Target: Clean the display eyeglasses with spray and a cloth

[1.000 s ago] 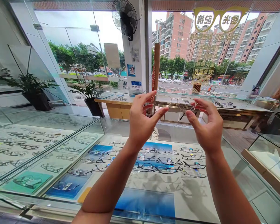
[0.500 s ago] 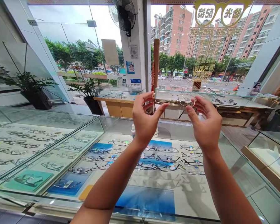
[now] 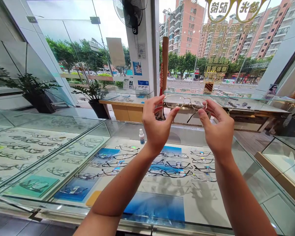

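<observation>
Eyeglasses held between left hand, right hand.

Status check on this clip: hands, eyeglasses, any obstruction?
Left hand, right hand: each holding one end of the eyeglasses. Eyeglasses: raised over the display case. Nothing visibly in the way.

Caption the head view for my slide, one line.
Left hand and right hand hold up glasses, one at each side, above a glass case.

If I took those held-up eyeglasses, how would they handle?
The eyeglasses would probably feel light, given their slender build. The thin, dark-tipped temple arm might bend if squeezed, and the smooth-looking, clear lenses could be slippery.
</observation>
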{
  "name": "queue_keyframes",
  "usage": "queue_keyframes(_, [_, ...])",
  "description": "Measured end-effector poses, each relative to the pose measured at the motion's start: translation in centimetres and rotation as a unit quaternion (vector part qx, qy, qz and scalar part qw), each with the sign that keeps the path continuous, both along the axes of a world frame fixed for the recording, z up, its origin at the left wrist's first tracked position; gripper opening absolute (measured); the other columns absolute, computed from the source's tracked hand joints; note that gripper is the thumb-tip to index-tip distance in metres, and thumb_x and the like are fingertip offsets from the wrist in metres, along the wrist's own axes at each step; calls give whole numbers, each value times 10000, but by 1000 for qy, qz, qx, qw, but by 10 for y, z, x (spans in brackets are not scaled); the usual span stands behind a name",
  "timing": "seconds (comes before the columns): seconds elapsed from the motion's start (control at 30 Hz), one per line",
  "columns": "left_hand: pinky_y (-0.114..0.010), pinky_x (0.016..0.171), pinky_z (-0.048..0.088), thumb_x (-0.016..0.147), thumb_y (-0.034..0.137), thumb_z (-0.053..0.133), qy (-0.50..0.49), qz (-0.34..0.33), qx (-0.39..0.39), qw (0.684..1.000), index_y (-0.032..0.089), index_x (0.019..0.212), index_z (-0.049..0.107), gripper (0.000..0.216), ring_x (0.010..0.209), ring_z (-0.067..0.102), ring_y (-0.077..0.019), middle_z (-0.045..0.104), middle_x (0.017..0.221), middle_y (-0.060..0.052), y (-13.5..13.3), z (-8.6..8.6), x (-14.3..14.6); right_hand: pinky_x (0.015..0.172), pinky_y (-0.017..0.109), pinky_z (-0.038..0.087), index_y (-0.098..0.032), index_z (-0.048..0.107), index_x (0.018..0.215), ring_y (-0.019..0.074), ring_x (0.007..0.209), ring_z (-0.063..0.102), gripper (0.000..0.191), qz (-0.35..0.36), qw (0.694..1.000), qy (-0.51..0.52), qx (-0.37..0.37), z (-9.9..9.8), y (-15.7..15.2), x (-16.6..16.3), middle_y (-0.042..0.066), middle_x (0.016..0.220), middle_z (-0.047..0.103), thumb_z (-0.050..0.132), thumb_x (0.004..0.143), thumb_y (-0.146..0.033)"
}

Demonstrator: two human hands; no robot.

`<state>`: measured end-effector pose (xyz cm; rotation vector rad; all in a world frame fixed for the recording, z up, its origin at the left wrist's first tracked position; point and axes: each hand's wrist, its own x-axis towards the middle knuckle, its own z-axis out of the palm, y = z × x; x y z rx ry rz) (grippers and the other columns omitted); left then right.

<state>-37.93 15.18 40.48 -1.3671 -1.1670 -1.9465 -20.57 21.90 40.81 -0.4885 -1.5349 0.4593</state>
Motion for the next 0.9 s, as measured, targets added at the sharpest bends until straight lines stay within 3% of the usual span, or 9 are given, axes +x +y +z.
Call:
queue_keyframes(0.4, [-407, 936, 656, 936, 439, 831, 61, 84, 34, 994, 286, 1313, 667, 439, 1173, 681, -241, 681, 1251, -77, -9, 5, 3, 1144, 609, 547, -227, 722, 1420, 334, 1270, 733, 504, 46, 999, -18, -21, -1, 4, -1, 149, 1382, 769, 770, 985, -477])
queue_keyframes(0.6, [-419, 949, 643, 908, 452, 857, 53, 74, 41, 995, 276, 1290, 687, 453, 1187, 671, -252, 694, 1234, -73, -10, 6, 2, 1147, 614, 546, -229, 728, 1409, 334, 1257, 739, 519, 55, 998, -15, -24, -2, 6, -1, 151, 1378, 771, 773, 978, -515])
queue_keyframes(0.8, [-469, 1064, 592, 911, 486, 847, 30, 28, 22, 999, 279, 1344, 671, 511, 1290, 619, -282, 658, 1298, -82, -10, 4, 1, 1157, 607, 544, -219, 726, 1402, 324, 1257, 740, 524, 81, 996, -12, -42, -1, 5, -2, 152, 1376, 770, 780, 975, -517])
queue_keyframes(0.9, [-442, 1029, 599, 897, 463, 867, 38, 37, 43, 998, 271, 1322, 689, 500, 1246, 640, -267, 672, 1270, -75, -9, 4, 0, 1150, 600, 550, -216, 721, 1403, 322, 1269, 735, 524, 92, 994, -8, -51, -2, 5, -3, 149, 1373, 772, 788, 972, -506])
